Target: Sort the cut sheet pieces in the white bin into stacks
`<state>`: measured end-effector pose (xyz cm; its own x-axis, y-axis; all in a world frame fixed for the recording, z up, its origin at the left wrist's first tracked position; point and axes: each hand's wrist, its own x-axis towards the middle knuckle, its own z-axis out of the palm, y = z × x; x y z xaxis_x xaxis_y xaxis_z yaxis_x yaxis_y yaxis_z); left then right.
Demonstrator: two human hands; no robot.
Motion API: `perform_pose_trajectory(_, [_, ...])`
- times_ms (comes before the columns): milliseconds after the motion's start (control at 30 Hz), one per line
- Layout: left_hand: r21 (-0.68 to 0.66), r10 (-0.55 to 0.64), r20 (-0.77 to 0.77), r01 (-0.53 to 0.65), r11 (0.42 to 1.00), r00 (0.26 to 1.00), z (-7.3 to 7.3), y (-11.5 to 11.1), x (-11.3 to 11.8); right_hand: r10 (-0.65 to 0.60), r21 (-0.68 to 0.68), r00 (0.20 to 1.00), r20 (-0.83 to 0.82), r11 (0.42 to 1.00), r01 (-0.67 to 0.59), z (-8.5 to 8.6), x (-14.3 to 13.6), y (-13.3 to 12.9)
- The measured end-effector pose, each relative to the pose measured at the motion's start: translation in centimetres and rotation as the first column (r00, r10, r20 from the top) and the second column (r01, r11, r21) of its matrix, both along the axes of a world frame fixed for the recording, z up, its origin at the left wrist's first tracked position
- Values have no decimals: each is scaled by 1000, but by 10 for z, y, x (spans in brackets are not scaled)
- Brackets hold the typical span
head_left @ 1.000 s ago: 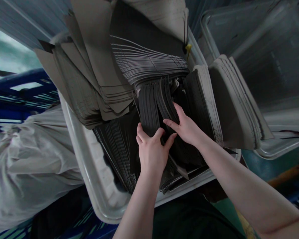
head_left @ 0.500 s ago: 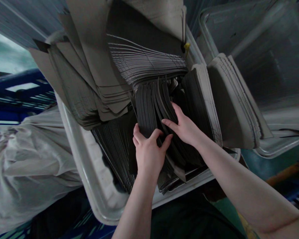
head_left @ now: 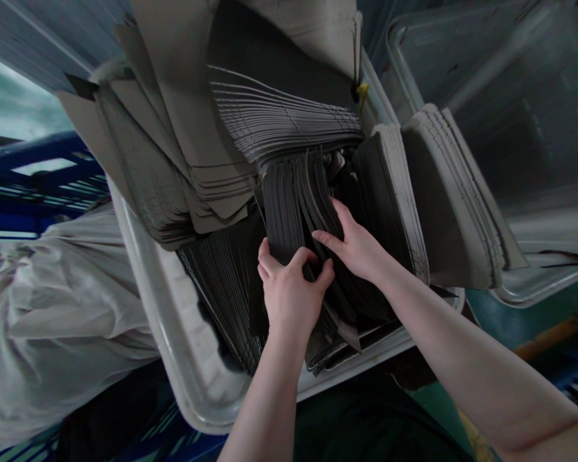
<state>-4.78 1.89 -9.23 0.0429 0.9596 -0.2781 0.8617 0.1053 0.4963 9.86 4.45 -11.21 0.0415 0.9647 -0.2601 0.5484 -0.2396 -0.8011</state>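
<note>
Several stacks of thin dark and beige sheets fill a white plastic bin. My left hand is closed round the near end of the middle dark stack, its fingers bent over the sheets. Just right of it, my right hand grips some curved dark sheets between thumb and fingers; the fingertips are partly hidden. A fanned dark stack with pale edges lies beyond both hands. Beige sheets lean at the left, above another dark stack.
A pale cloth bundle and a blue crate are at the left. On the right, beige sheets stand beside the bin, near a grey translucent bin. A yellow tag hangs by the far stack.
The view has shifted very slightly. Both hands keep nearly the same place and hold on the dark sheets.
</note>
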Motion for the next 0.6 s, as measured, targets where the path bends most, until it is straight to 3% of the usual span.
perform_pose_trajectory(600, [64, 11, 14, -12, 998, 1000, -7, -3, -14, 10, 5, 1000, -8, 1000, -10, -1, -1, 0])
